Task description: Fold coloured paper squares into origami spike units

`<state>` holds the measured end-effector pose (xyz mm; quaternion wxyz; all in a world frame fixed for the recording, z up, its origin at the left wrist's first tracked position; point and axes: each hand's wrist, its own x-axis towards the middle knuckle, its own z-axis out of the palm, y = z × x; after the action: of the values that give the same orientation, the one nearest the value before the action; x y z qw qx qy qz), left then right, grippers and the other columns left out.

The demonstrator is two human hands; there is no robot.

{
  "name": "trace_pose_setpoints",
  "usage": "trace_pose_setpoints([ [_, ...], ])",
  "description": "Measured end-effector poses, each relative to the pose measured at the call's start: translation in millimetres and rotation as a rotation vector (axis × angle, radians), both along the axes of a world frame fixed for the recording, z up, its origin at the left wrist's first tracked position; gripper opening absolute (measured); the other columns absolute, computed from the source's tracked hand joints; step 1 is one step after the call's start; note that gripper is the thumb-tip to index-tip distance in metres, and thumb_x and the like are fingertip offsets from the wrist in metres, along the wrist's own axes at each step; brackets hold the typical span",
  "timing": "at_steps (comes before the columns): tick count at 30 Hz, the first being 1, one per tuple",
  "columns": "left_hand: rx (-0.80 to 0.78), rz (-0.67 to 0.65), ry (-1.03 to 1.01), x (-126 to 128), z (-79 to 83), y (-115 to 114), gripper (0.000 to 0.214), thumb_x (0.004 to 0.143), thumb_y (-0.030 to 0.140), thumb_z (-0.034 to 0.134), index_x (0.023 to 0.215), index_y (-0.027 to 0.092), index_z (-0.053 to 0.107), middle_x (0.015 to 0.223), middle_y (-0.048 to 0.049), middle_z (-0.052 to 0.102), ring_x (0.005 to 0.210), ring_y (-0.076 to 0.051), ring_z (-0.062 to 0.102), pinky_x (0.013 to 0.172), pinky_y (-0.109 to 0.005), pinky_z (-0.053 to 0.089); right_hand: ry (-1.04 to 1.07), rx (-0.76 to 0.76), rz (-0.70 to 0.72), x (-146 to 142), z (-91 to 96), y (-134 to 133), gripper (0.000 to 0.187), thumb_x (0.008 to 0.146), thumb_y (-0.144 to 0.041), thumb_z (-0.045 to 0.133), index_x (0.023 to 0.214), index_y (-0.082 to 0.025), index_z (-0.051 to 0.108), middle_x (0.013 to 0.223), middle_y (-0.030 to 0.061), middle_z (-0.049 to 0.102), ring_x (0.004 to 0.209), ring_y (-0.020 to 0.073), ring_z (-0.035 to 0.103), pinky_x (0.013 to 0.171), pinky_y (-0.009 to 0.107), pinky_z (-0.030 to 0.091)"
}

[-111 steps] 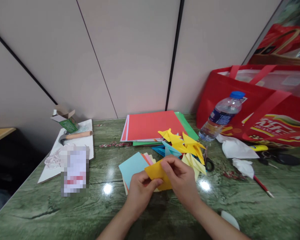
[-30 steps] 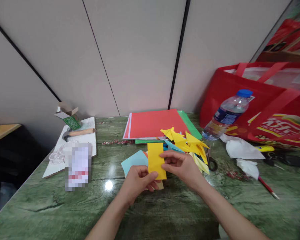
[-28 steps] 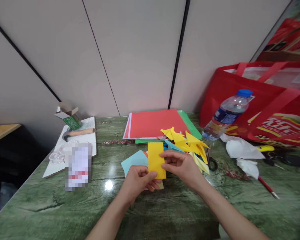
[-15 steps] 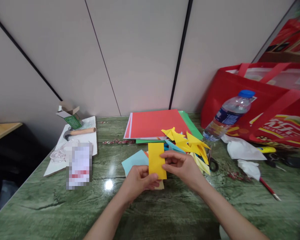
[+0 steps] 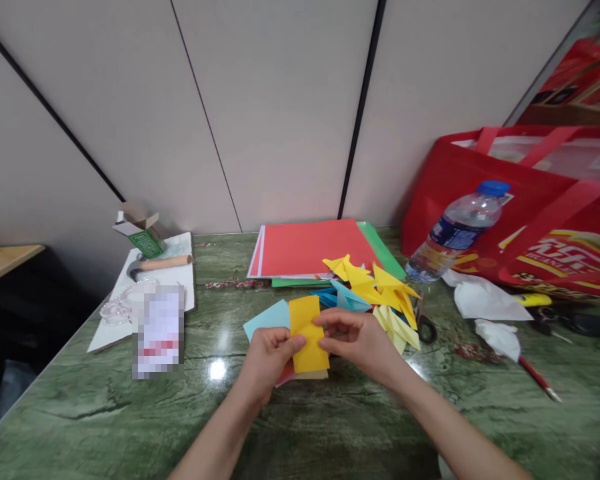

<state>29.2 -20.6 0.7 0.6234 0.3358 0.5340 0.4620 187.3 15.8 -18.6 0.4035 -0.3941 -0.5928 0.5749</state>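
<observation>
A yellow sheet of paper (image 5: 307,333), folded into a narrow rectangle, is held up between both hands above the table. My left hand (image 5: 270,353) pinches its left edge, thumb on the front. On its right edge, the fingers and thumb of my right hand (image 5: 355,337) are closed. Beneath and behind it lie loose coloured sheets, with a light blue sheet (image 5: 269,316) showing at the left. Just beyond my right hand are folded yellow paper pieces (image 5: 367,283), a blue folded piece (image 5: 350,297) and a pale yellow one (image 5: 397,328).
Red paper (image 5: 315,247) tops a stack at the back. To the right stand a water bottle (image 5: 457,230) and a red bag (image 5: 530,200), with tissues (image 5: 497,337) and a red pen (image 5: 540,378) nearby. At left, a white board (image 5: 187,283) carries a small box (image 5: 147,241) and a wooden-handled tool (image 5: 167,264).
The folded yellow paper has moved slightly left and down and tilted a little. My left thumb has shifted up along its left edge; my right hand keeps hold of the right edge.
</observation>
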Motion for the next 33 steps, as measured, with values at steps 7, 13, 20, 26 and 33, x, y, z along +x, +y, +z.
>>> trace_pose_setpoints([
  [7,-0.015,-0.026,0.02,-4.7,-0.9,3.1,0.029,0.049,0.036,0.078,0.06,0.011,0.067,0.054,-0.0026,0.065,0.05,-0.012,0.057,0.05,-0.021,0.044,-0.043,0.031,0.036,1.4,1.2,-0.3,0.021,0.062,-0.019,0.065,0.083,-0.019,0.067,0.094,0.0046,0.06,0.065,0.0106,0.055,0.059,0.024,0.052],
  [13,0.012,0.067,0.064,-5.7,-9.4,3.6,0.033,0.049,0.04,0.077,0.053,0.01,0.063,0.046,-0.0003,0.058,0.046,-0.012,0.054,0.05,-0.024,0.045,-0.051,0.034,0.046,-0.1,3.4,-2.4,0.02,0.063,-0.017,0.064,0.083,-0.019,0.067,0.096,0.0044,0.06,0.068,0.0106,0.056,0.061,0.024,0.052],
  [20,0.071,0.056,0.073,-4.6,-2.3,3.7,0.029,0.051,0.036,0.076,0.059,0.011,0.065,0.053,-0.0018,0.064,0.051,-0.014,0.058,0.055,-0.025,0.048,-0.052,0.076,0.034,0.2,6.1,-4.6,0.02,0.065,-0.014,0.062,0.084,-0.02,0.067,0.097,0.0049,0.059,0.069,0.0118,0.058,0.062,0.025,0.053],
  [26,0.081,0.066,0.101,-8.0,1.1,4.5,0.023,0.055,0.032,0.074,0.065,0.013,0.068,0.056,-0.0018,0.068,0.055,-0.015,0.061,0.056,-0.025,0.049,-0.077,0.122,0.072,0.3,2.6,-5.4,0.021,0.067,-0.012,0.061,0.084,-0.021,0.068,0.098,0.0046,0.06,0.072,0.0128,0.059,0.063,0.025,0.052],
  [33,0.081,0.116,0.106,-7.5,-1.0,5.0,0.017,0.057,0.027,0.072,0.061,0.011,0.066,0.054,-0.0015,0.067,0.051,-0.014,0.059,0.054,-0.024,0.049,-0.083,0.12,0.093,0.1,3.9,-5.9,0.021,0.067,-0.01,0.06,0.085,-0.02,0.067,0.1,0.0054,0.059,0.074,0.013,0.059,0.064,0.025,0.051],
])
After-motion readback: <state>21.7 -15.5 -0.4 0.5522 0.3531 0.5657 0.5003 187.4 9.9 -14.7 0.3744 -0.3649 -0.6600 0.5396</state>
